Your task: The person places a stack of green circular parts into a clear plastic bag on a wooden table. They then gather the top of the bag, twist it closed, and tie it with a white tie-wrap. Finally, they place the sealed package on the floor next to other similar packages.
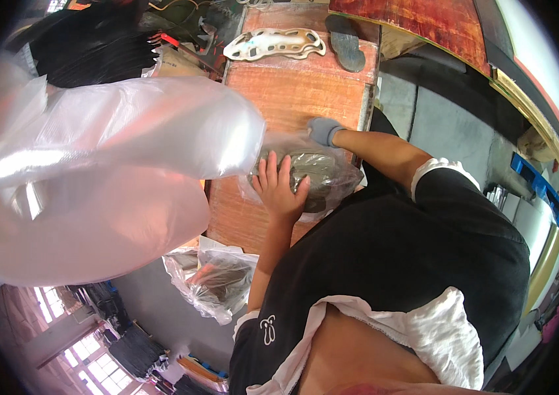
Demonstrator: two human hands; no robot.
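Observation:
On the wooden bench top (305,92) lies a clear plastic bag (342,181) with dark, greyish-green contents, pressed against my front; what they are cannot be made out through the film. My left hand (280,187), bare, rests flat on the bag with its fingers spread. At the bag's far edge is my right hand (324,131) in a grey glove, its fingers curled in on the film. A large inflated sheet of clear plastic (115,131) fills the left side and reaches close to my left fingertips.
Farther up the bench lie a white, perforated, elongated piece (276,45) and a dark sole-shaped piece (345,43). A reddish wooden board (417,26) is at the far right. Below the bench's left edge sits another filled plastic bag (217,280). Black material (88,46) is heaped at far left.

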